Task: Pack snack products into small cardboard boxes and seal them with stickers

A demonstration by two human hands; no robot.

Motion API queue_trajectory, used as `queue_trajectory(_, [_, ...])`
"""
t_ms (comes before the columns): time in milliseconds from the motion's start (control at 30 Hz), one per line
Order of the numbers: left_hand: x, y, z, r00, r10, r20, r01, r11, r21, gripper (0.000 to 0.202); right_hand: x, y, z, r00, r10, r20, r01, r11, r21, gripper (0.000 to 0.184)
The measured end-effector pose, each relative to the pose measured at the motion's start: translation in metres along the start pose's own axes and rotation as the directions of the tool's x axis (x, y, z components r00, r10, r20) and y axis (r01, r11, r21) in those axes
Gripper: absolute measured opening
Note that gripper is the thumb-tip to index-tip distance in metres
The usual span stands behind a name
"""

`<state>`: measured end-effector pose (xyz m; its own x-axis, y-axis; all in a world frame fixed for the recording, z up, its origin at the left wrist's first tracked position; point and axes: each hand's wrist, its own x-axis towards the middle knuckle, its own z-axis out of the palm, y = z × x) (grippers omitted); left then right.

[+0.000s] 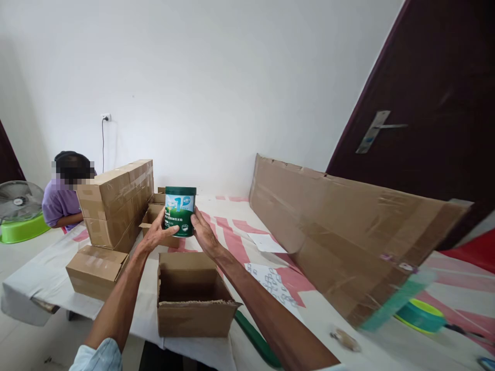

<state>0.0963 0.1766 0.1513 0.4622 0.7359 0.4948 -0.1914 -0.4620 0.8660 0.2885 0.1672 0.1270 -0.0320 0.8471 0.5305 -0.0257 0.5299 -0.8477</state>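
Note:
A green canister [180, 211] with a dark green lid and a pale blue label bearing a large "1" is held upright above the table. My left hand [158, 231] grips its left side, the thumb lying across the lower front. On the right side, my right hand [203, 231] presses against it with the fingers partly hidden behind. Below and nearer to me stands an open cardboard box [195, 319], its inside dark. Just behind the canister is another open cardboard box [154, 214], partly covered by my left hand.
Stacked cardboard boxes [112, 198] and a closed box [96, 270] stand at left, beyond them a person in purple [64, 201] and a fan [21, 203]. A tall cardboard panel [328, 226] borders the right. Papers [266, 242], a green object [257, 340] and a tape roll [421, 315] lie on the table.

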Motion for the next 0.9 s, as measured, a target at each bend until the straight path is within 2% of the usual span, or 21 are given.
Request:
queue_trajectory(167, [0.003, 0.010, 0.006, 1.000, 0.015, 0.007, -0.015, 1.000, 0.005, 0.093, -0.007, -0.023, 0.000, 0.997, -0.068, -0.031, 0.067, 0.997, -0.027, 0.089])
queue_trajectory(433, [0.005, 0.032, 0.015, 0.995, 0.102, 0.023, -0.103, 0.994, 0.024, 0.095, -0.016, -0.039, 0.003, 0.989, -0.139, -0.058, 0.135, 0.988, -0.072, 0.091])
queue_trajectory(567, [0.009, 0.048, 0.018, 0.992, 0.124, 0.021, -0.125, 0.988, 0.091, 0.091, -0.019, -0.050, 0.007, 0.980, -0.191, -0.059, 0.183, 0.976, -0.116, 0.090])
queue_trajectory(667, [0.011, 0.054, 0.016, 0.994, 0.106, 0.018, -0.108, 0.979, 0.173, 0.085, -0.025, -0.058, 0.007, 0.968, -0.252, -0.017, 0.246, 0.956, -0.159, 0.089])
queue_trajectory(733, [0.009, 0.051, 0.009, 0.994, 0.103, -0.025, -0.094, 0.965, 0.246, 0.082, -0.034, -0.058, -0.002, 0.965, -0.262, 0.009, 0.257, 0.938, -0.231, 0.087])
queue_trajectory(800, [0.004, 0.041, -0.002, 0.986, 0.105, -0.128, -0.059, 0.944, 0.325, 0.080, -0.048, -0.050, -0.020, 0.973, -0.229, 0.023, 0.224, 0.916, -0.333, 0.083])
queue_trajectory(867, [-0.006, 0.021, -0.017, 0.966, 0.087, -0.244, 0.010, 0.929, 0.370, 0.079, -0.065, -0.033, -0.044, 0.993, -0.121, 0.009, 0.113, 0.899, -0.422, 0.080])
queue_trajectory(900, [-0.012, 0.008, -0.024, 0.953, 0.060, -0.296, 0.057, 0.926, 0.372, 0.079, -0.074, -0.022, -0.056, 1.000, -0.022, -0.004, 0.018, 0.894, -0.448, 0.080])
